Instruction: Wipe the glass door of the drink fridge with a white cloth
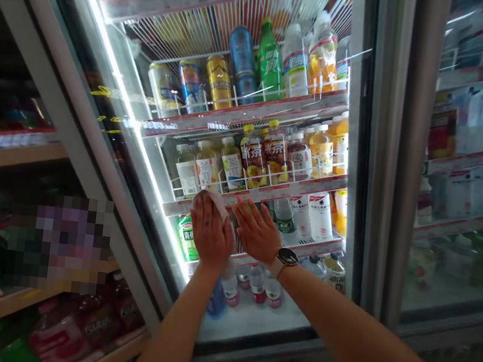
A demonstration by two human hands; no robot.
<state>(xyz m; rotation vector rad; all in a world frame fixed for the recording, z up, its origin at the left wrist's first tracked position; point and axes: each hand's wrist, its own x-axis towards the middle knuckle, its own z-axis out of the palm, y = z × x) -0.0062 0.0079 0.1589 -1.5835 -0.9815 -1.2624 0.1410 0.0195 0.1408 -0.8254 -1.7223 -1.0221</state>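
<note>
My left hand (210, 227) presses a thin white cloth (222, 203) flat against the front of a glass-fronted drinks fridge. The cloth shows along the right side of the fingers, and the rest is hidden under the palm. Close beside it on the right, my right hand (257, 230) lies with its fingers stretched out and slightly apart, holding nothing that I can see. A watch (287, 256) with a dark round face sits on my right wrist. Behind both hands runs a fridge shelf edge (306, 187) with tea bottles (253, 158) above it.
Cans (219, 82) and a green bottle (270, 62) stand on a higher fridge shelf. White cartons (320, 216) are lower right. A metal frame (381, 162) separates another fridge section on the right. Wooden shelves (17, 155) with packaged goods stand on the left.
</note>
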